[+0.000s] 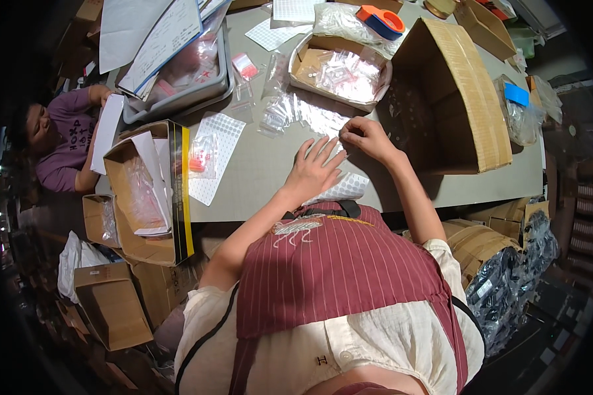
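Note:
My left hand point(311, 174) lies over the near edge of the table with its fingers spread. A sheet of round stickers point(349, 185) sticks out beside its palm. Just to the right, my right hand point(370, 139) is closed, thumb and fingertips pressed together; whatever they pinch is too small to make out. Beyond both hands, small clear plastic bags point(313, 113) are spread in an overlapping row. Behind them stands a low cardboard box point(299, 80) filled with more small clear bags point(350, 71).
A large open carton point(471, 99) lies at right. At left are a grey bin point(225, 79), a sticker sheet point(219, 148), a bag with red pieces point(201, 158) and a cardboard box point(128, 227). An orange-and-blue tape roll point(381, 21) is at the back. Another person point(69, 138) holds a white sheet at far left.

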Available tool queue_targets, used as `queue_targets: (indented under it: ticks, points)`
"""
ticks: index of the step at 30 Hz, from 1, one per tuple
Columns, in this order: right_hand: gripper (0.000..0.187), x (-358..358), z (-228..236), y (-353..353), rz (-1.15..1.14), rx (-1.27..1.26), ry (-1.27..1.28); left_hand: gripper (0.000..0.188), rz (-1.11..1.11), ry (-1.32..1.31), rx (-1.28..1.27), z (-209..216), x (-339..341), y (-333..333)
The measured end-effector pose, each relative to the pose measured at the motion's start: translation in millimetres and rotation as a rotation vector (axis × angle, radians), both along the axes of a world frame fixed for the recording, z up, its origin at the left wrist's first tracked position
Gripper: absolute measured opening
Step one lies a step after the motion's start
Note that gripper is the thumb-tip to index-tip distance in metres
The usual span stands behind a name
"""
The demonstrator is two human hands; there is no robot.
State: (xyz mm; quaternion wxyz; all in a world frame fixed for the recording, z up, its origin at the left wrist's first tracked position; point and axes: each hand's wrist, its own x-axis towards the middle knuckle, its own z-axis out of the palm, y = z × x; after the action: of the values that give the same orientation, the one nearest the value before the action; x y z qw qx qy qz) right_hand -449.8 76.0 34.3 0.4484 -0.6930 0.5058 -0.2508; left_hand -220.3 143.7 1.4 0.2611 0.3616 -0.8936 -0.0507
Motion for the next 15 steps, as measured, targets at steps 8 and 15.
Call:
queue_targets:
  ticks: [8, 15]
  points:
    - [0.020, 14.7, -7.9, 1.0, -0.110, -0.151, 0.202, 0.039, -0.010, 0.011, -0.002, -3.5, -0.9, -1.1]
    - [0.018, 23.3, 2.3, 4.4, -0.298, -0.239, 0.486, 0.040, -0.010, -0.022, -0.015, -4.1, -1.9, 0.3]
